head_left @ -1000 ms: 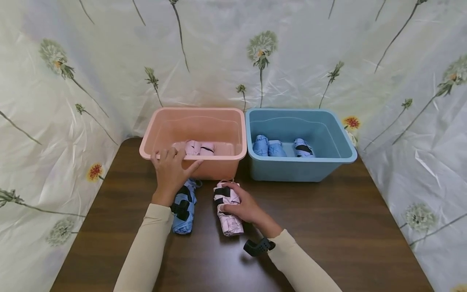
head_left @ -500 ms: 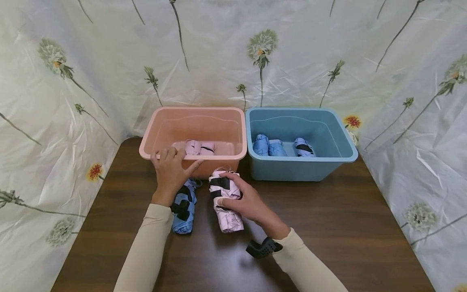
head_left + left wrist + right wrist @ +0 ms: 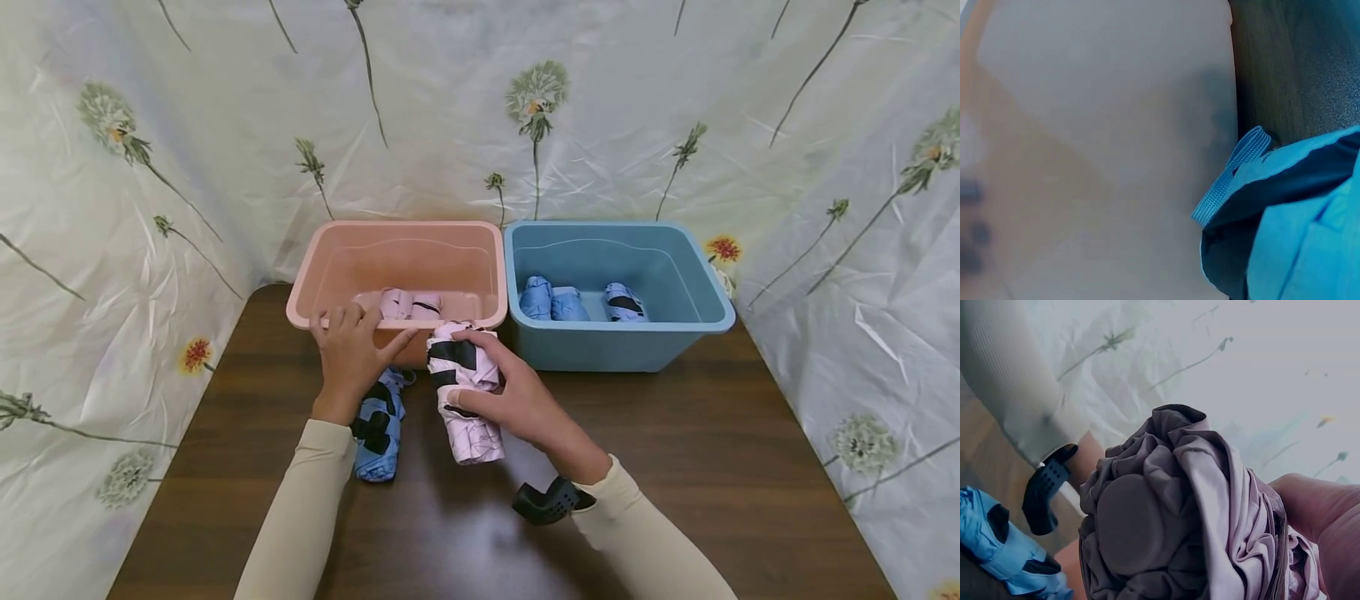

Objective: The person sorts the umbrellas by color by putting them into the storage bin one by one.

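Note:
My right hand (image 3: pixel 528 404) holds a folded pink umbrella (image 3: pixel 474 437) with black patches, raised off the table before the pink bin. Its far end overlaps the bin's front rim in the head view. Up close in the right wrist view, the pink umbrella (image 3: pixel 1229 506) shows bunched cloth around a rounded end. My left hand (image 3: pixel 348 354) grips the front rim of the pink bin (image 3: pixel 397 233), fingers hooked over the edge and thumb outside. Below that hand lies a folded blue umbrella (image 3: pixel 377 458), partly hidden by the wrist. The left wrist view shows the blue umbrella (image 3: pixel 1297 250) beside the bin wall.
Two rolled pink umbrellas (image 3: pixel 411 305) lie inside the pink bin. The blue bin (image 3: pixel 618 350) stands right beside it, with several rolled blue umbrellas (image 3: pixel 567 305) in it. Flower-printed sheeting (image 3: pixel 615 108) surrounds the dark wooden table (image 3: pixel 675 467).
My right hand has lifted the pink umbrella off the table and moved it toward the pink bin. My left hand has stayed on the rim.

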Motion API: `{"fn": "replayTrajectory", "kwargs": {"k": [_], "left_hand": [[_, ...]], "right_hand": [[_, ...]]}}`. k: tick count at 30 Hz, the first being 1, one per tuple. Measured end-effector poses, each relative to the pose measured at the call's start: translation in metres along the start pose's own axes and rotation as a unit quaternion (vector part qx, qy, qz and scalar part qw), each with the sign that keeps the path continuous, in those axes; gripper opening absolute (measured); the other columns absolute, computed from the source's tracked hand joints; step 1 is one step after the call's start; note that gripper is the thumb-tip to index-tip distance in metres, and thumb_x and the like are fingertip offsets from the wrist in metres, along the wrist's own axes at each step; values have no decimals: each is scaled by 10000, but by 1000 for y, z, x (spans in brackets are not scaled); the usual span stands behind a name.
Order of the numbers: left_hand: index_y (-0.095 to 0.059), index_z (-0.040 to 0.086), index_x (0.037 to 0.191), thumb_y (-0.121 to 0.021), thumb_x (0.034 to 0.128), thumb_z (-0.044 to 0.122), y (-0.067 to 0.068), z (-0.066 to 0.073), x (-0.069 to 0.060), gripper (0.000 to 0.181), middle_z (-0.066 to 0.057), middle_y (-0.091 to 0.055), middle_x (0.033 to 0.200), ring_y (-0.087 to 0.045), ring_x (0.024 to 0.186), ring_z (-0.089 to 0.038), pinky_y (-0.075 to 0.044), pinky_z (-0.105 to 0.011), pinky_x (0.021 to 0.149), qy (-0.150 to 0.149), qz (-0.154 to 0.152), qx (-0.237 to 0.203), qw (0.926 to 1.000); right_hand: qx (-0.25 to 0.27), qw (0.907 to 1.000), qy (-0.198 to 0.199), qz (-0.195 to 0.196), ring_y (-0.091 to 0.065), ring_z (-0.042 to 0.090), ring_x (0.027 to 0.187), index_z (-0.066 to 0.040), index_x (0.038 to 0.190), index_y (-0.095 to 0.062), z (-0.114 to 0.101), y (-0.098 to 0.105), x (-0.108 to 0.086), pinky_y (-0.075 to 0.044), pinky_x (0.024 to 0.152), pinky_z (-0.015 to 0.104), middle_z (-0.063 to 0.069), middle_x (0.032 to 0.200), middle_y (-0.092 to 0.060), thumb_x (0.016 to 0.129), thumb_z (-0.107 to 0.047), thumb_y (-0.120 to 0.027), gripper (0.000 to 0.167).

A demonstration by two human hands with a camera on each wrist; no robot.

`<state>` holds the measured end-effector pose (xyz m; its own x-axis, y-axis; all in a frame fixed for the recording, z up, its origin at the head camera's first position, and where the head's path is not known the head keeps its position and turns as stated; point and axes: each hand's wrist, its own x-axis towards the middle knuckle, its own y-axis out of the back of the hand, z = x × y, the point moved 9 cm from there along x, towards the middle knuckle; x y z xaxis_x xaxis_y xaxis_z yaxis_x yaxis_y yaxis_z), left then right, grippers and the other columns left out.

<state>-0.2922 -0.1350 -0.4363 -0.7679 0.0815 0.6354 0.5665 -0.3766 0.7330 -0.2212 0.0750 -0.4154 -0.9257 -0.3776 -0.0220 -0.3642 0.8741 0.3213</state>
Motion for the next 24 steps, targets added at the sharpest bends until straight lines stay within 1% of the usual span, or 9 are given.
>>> {"fn": "replayTrajectory", "kwargs": {"k": [4,8,11,14,19,21,24], "left_hand": [[-657,103,1179,-692,743,638,0,0,0,692,-156,-581,984,-498,972,-364,-175,-630,1012,5,11,-11,10000],[-667,95,1138,-717,726,622,1,1,1,671,-157,-578,973,-494,965,-360,-182,-631,1010,19,20,-21,10000],[-661,103,1162,-706,733,630,-1,0,1,682,-153,-582,990,-492,982,-353,-176,-631,1016,23,-3,-16,10000],[-656,104,1180,-689,747,638,-1,-1,2,687,-153,-584,1002,-492,999,-351,-174,-634,1019,10,-22,-9,10000],[-666,82,1089,-706,739,624,0,0,2,647,-157,-573,959,-498,981,-361,-195,-640,1009,-21,11,12,10000],[-667,76,1058,-692,741,640,0,0,1,648,-155,-568,952,-501,980,-364,-197,-642,1009,-21,26,9,10000],[-664,76,1034,-671,745,661,-1,-1,1,653,-152,-567,954,-508,984,-367,-194,-642,1013,-22,31,-5,10000]], "right_hand": [[26,10000,69,-32,-624,261,895,-483,1341,-437,-10,4,1,-538,701,399,55,1156,-531,810,-299,-770,653],[247,9994,239,-57,-639,281,871,-448,1353,-441,-21,9,4,-549,682,415,93,1143,-537,815,-261,-768,656],[392,9985,375,-20,-631,293,894,-419,1360,-448,-29,15,8,-550,689,419,102,1177,-524,816,-223,-767,660],[419,9981,450,42,-615,295,928,-413,1361,-450,-36,20,12,-550,697,416,85,1219,-500,819,-207,-763,658],[390,9981,483,54,-611,299,949,-397,1381,-436,-49,26,20,-552,713,413,75,1254,-479,837,-209,-749,655],[412,9980,481,61,-613,300,959,-401,1383,-433,-52,29,25,-554,719,417,69,1262,-475,836,-221,-752,658],[556,9970,533,78,-616,311,971,-407,1380,-435,-54,33,34,-558,721,431,65,1267,-471,828,-224,-760,666]]}}
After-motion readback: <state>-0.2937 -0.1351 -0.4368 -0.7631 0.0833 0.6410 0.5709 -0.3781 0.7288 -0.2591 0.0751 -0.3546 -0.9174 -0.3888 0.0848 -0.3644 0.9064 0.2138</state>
